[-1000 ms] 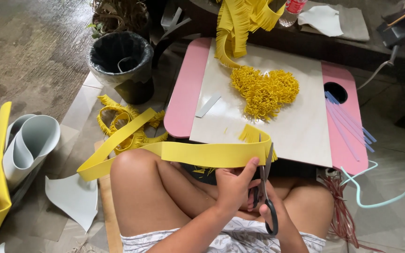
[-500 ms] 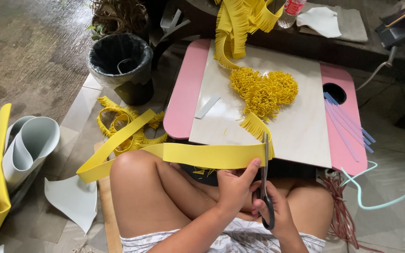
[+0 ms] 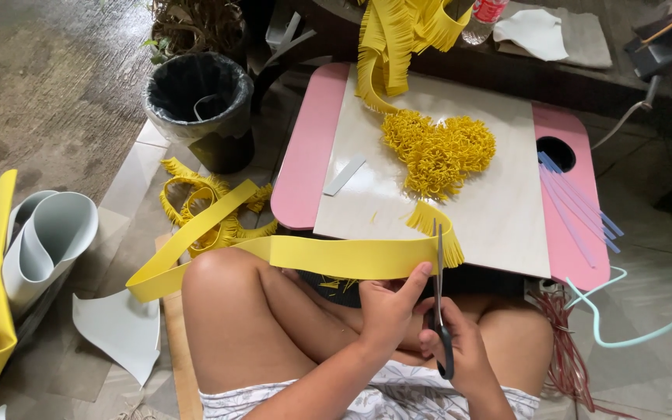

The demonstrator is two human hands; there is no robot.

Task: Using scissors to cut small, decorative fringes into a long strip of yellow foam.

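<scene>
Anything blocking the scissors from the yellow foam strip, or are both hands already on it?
Nothing visible blocks them. The scissors in the right hand already meet the yellow foam strip, which the left hand pinches beside the blades.

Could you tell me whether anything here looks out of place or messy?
Mostly the floor: a tangle of fringed yellow strips lies beside the black bin rather than in it, and a white scrap lies loose near the knee. The table's yellow curl pile looks orderly.

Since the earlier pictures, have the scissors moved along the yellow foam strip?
Yes, slightly. The black-handled scissors shifted left, away from the pink table's round hole; the blades, shut before, now stand open over the yellow foam strip.
</scene>
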